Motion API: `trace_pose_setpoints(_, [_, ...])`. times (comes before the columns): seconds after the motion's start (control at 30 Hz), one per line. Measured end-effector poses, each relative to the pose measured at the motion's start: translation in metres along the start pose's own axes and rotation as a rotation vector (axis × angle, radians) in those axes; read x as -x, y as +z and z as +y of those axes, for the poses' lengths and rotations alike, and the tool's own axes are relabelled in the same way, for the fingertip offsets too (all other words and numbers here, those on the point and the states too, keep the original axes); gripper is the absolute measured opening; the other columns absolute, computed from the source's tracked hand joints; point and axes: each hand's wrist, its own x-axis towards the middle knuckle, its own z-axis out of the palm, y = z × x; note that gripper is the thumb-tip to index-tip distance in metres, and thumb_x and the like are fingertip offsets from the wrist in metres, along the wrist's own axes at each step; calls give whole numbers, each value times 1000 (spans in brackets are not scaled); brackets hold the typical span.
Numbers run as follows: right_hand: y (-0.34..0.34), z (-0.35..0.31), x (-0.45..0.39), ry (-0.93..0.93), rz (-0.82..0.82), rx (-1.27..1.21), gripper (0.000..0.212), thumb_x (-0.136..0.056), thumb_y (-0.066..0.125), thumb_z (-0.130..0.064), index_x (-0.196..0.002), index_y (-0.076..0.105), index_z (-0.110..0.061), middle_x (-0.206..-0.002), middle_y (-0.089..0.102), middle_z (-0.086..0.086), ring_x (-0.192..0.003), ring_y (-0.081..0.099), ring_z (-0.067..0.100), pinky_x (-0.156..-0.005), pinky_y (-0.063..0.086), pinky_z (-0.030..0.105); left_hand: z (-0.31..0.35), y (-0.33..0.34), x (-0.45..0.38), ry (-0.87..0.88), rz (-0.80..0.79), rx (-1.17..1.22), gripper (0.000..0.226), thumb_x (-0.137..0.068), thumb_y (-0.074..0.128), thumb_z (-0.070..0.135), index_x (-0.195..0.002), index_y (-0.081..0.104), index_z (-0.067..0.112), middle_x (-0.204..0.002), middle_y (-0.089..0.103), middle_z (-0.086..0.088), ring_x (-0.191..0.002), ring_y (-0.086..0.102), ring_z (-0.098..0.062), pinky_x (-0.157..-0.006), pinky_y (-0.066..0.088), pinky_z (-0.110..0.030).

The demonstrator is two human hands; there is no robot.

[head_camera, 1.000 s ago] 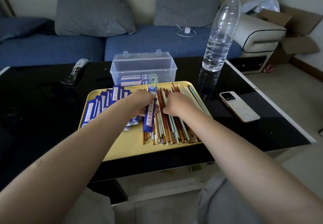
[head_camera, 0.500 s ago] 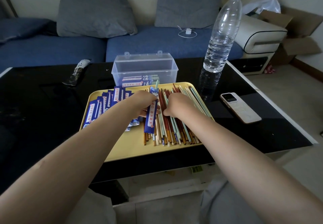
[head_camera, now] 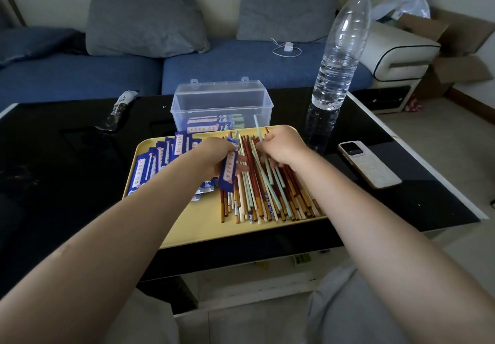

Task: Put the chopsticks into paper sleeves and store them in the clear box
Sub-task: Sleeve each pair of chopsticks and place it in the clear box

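Observation:
A yellow tray [head_camera: 203, 225] on the black table holds a fan of blue paper sleeves [head_camera: 160, 158] on its left and a pile of loose chopsticks [head_camera: 270, 201] on its right. My left hand [head_camera: 214, 156] grips one blue sleeve [head_camera: 229, 170] over the pile's left edge. My right hand [head_camera: 281, 146] pinches a pale green chopstick [head_camera: 258, 131] whose far end sticks up toward the clear box [head_camera: 222, 102]. The open box behind the tray holds a few sleeved chopsticks.
A tall water bottle [head_camera: 340, 48] stands right of the box, and a phone [head_camera: 368, 164] lies right of the tray. A dark wrapped packet [head_camera: 119, 110] lies at the table's far left. A blue sofa with grey cushions is behind the table.
My right hand has lifted a pale green chopstick out of the pile, its far end now raised toward the box. My left hand keeps the sleeve in about the same place.

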Motion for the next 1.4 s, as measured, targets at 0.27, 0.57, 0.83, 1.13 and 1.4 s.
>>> trace_pose_setpoints(0.27, [-32,3,6,-29,-138,-1013,20,-102,50,-9,-114,66,-7,-95,77,11,-63,68,15,-49,47,21,3,-3,0,-13,-17,20,11,-100,49,12,-108,54,7,-79,68,-10,-60,67,-20,-56,56,-32])
trace_pose_setpoints(0.57, [-44,7,1,-28,31,-1167,25,-110,38,-20,-99,56,-6,-55,59,7,-41,44,16,-40,28,24,4,3,5,43,-144,-111,32,-103,37,25,-96,61,5,-60,56,-5,-46,49,-17,-46,44,-27])
trace_pose_setpoints(0.83, [-38,8,-1,6,85,-1054,27,-111,36,-22,-98,55,-8,-55,57,6,-40,42,15,-41,27,25,7,6,5,133,-253,-181,34,-100,33,25,-90,57,4,-63,54,-9,-47,46,-20,-47,43,-28])
trace_pose_setpoints(1.13, [-35,14,-1,-78,-19,-916,26,-108,47,-27,-105,63,-7,-62,57,1,-46,45,10,-42,32,21,6,6,3,151,-256,-194,35,-98,33,23,-85,59,4,-65,54,-11,-46,45,-21,-48,42,-29])
trace_pose_setpoints(1.4, [-30,10,2,-4,-75,-593,52,-97,60,-48,-136,51,-15,-110,69,9,-88,73,20,-70,59,30,5,7,2,156,-200,-166,36,-100,31,20,-88,61,5,-61,54,-8,-45,45,-19,-48,41,-29])
